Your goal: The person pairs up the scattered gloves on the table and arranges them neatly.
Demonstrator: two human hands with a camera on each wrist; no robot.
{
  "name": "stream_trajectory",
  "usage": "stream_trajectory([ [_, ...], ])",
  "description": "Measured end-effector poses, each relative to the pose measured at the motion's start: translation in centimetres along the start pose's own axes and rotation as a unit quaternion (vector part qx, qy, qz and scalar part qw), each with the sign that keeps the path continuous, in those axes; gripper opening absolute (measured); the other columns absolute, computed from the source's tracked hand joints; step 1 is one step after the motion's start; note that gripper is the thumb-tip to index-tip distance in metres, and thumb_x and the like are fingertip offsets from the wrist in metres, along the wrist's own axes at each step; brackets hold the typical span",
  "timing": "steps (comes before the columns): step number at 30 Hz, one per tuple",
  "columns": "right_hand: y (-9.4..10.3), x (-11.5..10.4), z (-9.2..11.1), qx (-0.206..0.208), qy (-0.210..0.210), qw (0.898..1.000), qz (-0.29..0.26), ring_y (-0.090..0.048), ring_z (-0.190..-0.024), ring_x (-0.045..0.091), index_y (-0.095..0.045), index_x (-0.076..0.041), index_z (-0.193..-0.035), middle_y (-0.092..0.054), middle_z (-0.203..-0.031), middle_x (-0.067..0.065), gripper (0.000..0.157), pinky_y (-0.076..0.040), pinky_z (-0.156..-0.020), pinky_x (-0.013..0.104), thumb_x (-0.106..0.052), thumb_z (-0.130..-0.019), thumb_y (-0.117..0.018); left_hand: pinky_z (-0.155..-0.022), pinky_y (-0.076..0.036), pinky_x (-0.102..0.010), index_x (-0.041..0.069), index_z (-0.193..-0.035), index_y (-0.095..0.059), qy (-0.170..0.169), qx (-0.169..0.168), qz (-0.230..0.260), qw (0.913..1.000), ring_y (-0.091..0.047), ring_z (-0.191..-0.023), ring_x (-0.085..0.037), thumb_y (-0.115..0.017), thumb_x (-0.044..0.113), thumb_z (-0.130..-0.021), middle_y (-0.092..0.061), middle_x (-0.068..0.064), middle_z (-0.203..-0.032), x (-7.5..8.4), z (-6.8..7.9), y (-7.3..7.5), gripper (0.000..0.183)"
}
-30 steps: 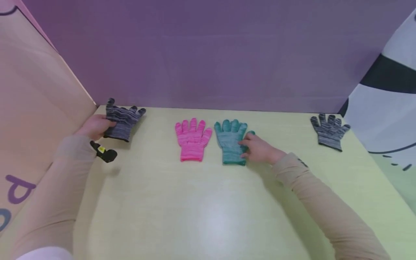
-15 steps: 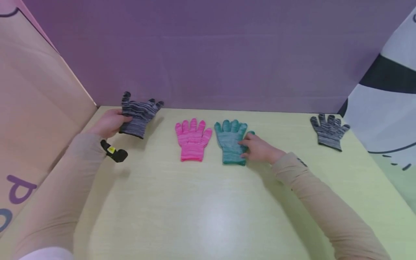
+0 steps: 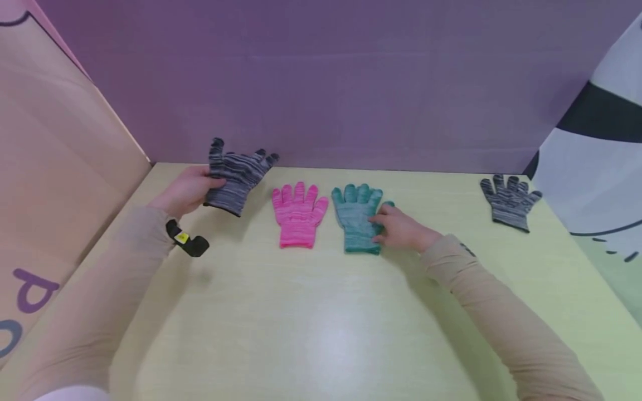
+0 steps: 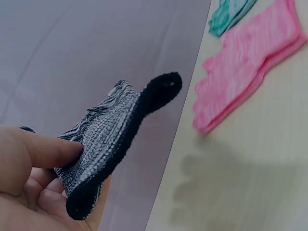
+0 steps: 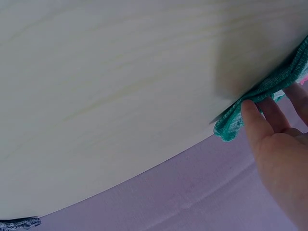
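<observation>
Head view: A left hand (image 3: 184, 192) holds a striped grey glove (image 3: 233, 182) raised over the far left of the worktop (image 3: 271, 312), while a right hand (image 3: 403, 229) touches a teal glove (image 3: 357, 223) lying at far centre. Just left of it lies a pink glove (image 3: 299, 216); a second grey glove (image 3: 510, 205) lies far right. Left wrist view: thumb and fingers pinch the striped grey glove near its dark cuff. Right wrist view: fingers, slightly spread, rest against the teal glove's edge.

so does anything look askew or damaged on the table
No damage or spill shows. Slightly askew is the gray glove at the far right, rotated and apart from the pink glove and teal glove, which lie side by side, nearly straight.
</observation>
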State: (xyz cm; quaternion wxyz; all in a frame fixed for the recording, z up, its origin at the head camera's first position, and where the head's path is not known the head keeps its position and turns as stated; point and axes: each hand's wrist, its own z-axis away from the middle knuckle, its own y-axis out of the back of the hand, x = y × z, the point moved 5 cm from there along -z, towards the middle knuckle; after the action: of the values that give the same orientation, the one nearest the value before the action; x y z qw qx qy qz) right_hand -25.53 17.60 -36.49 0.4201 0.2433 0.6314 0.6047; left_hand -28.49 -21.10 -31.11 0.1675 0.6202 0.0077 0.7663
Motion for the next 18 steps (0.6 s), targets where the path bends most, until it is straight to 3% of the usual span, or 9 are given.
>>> stream_trajectory([
  [8,0.1,-0.2,-0.1,0.001,0.005,1.0,0.004,-0.052,-0.092,0.027,-0.057,0.009,-0.123,-0.052,-0.103,0.017,0.049,-0.047,-0.086,0.041,-0.017,-0.084,-0.072,-0.072,-0.053,-0.02,-0.014,-0.134,-0.03,0.032,-0.066,0.04,0.9965,-0.062,-0.076,-0.003,-0.039,0.003,-0.099,-0.063,0.011,-0.083,-0.1,1.7,-4.6,0.04],
  [12,0.2,-0.2,-0.1,-0.002,0.003,1.0,0.005,-0.052,-0.092,0.027,-0.056,0.009,-0.123,-0.051,-0.103,0.018,0.048,-0.047,-0.086,0.042,-0.016,-0.084,-0.071,-0.072,-0.054,-0.022,-0.016,-0.132,-0.031,0.038,-0.109,0.057,0.9917,-0.063,-0.075,-0.006,-0.038,0.0,-0.098,-0.064,0.007,-0.083,-0.2,2.8,-7.1,0.037],
  [18,0.2,-0.3,0.0,-0.006,0.001,1.0,0.004,-0.053,-0.094,0.029,-0.056,0.009,-0.124,-0.051,-0.104,0.019,0.048,-0.047,-0.087,0.042,-0.016,-0.085,-0.07,-0.071,-0.054,-0.023,-0.015,-0.131,-0.033,0.055,-0.141,0.06,0.9866,-0.063,-0.076,-0.007,-0.041,-0.002,-0.097,-0.063,0.004,-0.085,-0.3,4.1,-10.1,0.038],
])
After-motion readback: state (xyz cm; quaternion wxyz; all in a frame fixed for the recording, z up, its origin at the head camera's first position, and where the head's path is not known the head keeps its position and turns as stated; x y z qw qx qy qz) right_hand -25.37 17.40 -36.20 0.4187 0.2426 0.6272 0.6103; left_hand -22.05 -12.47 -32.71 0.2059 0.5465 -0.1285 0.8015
